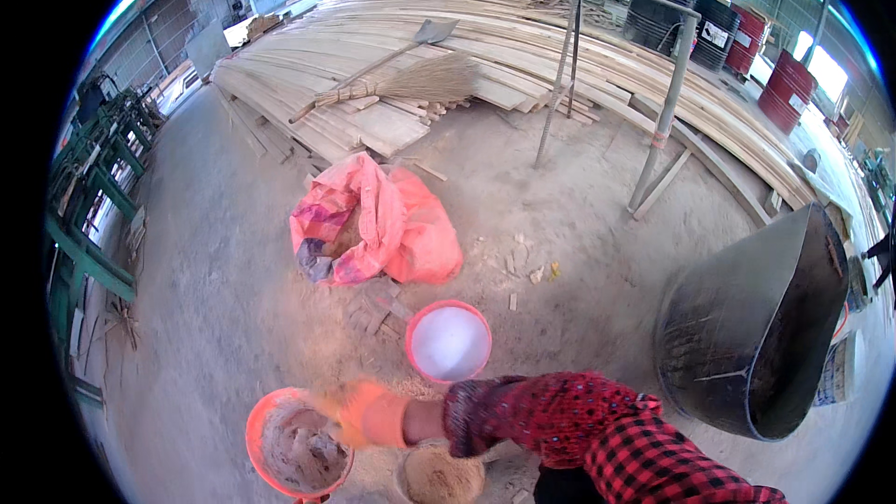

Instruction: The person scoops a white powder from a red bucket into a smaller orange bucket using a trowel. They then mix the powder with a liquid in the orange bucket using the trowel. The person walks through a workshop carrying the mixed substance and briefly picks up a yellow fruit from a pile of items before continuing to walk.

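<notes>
My right hand, in an orange glove, reaches left from a red-and-black checked sleeve with a patterned sleeve cover. It is at the right rim of an orange bucket. Inside that bucket is a lumpy brownish-grey mass. The fingers are smeared by motion, so whether they hold anything does not show. Just below the wrist stands a round container with tan, sawdust-like powder. Beyond the wrist is a red-rimmed bucket with something smooth and white in it. My left hand is out of view.
A pink sack sits open on the dusty floor ahead. Behind it lie stacked boards, with a straw broom and a shovel on top. A metal pipe frame and a large dark drum stand right; green machinery left.
</notes>
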The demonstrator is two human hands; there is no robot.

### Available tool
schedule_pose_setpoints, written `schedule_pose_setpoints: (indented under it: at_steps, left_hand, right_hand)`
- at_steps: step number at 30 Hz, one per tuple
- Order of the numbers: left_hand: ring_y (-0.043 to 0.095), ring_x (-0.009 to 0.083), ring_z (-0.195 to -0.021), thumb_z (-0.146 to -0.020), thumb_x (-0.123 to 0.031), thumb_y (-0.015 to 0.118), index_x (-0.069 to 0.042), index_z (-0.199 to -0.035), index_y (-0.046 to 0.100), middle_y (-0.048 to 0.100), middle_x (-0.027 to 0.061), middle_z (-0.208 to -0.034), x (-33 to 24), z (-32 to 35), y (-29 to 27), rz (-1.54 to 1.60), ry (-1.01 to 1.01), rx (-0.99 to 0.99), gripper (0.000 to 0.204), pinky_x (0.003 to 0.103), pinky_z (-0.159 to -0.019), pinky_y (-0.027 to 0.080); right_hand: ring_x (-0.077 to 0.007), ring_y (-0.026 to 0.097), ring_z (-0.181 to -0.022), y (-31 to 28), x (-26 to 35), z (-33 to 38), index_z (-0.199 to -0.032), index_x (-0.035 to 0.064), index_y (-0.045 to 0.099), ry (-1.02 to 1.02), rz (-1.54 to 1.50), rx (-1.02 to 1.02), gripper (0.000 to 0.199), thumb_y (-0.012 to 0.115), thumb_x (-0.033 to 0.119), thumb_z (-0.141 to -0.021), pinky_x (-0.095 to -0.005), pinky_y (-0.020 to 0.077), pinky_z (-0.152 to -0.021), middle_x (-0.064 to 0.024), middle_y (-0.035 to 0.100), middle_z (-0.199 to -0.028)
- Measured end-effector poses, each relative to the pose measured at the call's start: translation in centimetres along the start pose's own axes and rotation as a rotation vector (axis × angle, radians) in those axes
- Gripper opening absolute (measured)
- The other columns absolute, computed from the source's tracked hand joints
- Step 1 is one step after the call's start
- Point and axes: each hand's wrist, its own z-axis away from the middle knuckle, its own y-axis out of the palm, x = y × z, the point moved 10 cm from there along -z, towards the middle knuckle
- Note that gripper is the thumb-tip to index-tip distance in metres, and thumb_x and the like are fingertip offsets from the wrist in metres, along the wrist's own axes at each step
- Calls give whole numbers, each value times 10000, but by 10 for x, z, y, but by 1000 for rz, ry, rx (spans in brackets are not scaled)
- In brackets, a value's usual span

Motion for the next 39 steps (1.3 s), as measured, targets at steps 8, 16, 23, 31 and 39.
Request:
schedule_pose_setpoints:
  at_steps: [8, 16, 23, 31, 39]
  left_hand:
    - [457, 44, -581, -998, -195, 532, -50, -1228, 551, 477, -30, -752, -29, 36, 18, 600, -220, -78, 272, 200, -488, 380]
    - [429, 41, -600, -987, -262, 595, -153, -924, 530, 438, -71, -721, 8, 85, 54, 291, -76, 183, 142, 197, -521, 382]
    - [435, 45, -597, -986, -256, 589, -150, -944, 542, 447, -65, -723, -138, 132, 243, 74, -165, 352, 123, 205, -513, 382]
    - [440, 50, -595, -984, -248, 583, -147, -968, 555, 459, -59, -725, -322, 227, 428, -186, -89, 570, 106, 215, -504, 381]
    - [446, 54, -592, -983, -241, 576, -144, -991, 569, 470, -53, -727, -409, 312, 534, -391, -14, 729, 98, 225, -495, 381]
  right_hand:
    - [-276, 633, -1068, -144, 68, 142, -1309, 121, 557, -130, -34, -79, 456, 572, 325, -901, -378, 507, -886, -134, 650, -1185]
    - [-234, 649, -965, -37, 7, 289, -1238, 99, 599, 578, -483, 341, 389, 617, 274, -891, -384, 523, -834, -106, 677, -1085]
    - [-203, 662, -880, 30, 36, 369, -1181, 88, 631, 740, -913, 53, 330, 645, 232, -885, -386, 537, -788, -80, 695, -997]
    - [-180, 624, -798, -280, 103, 318, -1295, 164, 623, 670, -1096, -447, 442, 682, 341, -894, -374, 527, -766, -65, 720, -962]
    - [-174, 626, -868, -603, 252, 338, -1299, 95, 612, 507, -1445, -831, 427, 653, 325, -942, -362, 518, -804, -58, 708, -994]
